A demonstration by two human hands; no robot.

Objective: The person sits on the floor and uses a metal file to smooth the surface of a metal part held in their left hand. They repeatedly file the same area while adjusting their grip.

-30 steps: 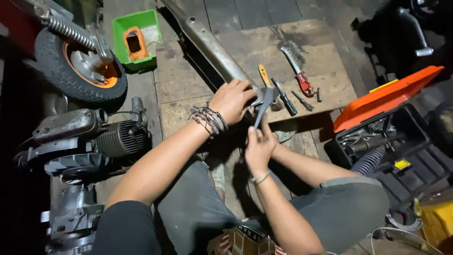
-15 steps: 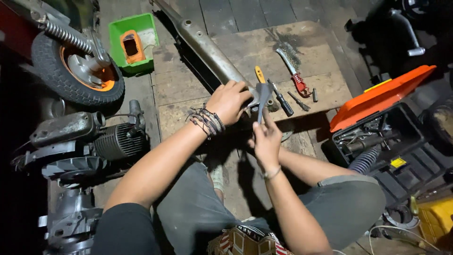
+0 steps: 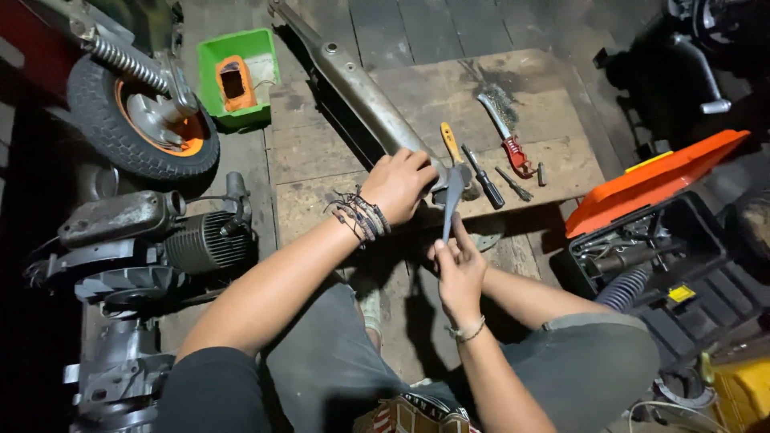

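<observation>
From the head camera, the left hand [image 3: 401, 186] clamped the near end of the long metal arm [image 3: 357, 88] on the wooden board [image 3: 417, 96], steadying it, while the right hand [image 3: 459, 269] fingers pinched a wrench [image 3: 452, 196] upright against that end.

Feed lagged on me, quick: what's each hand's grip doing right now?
Left hand: closed over the end of the long metal bar.
Right hand: fingers pinched on the lower end of a thin grey tool.
</observation>
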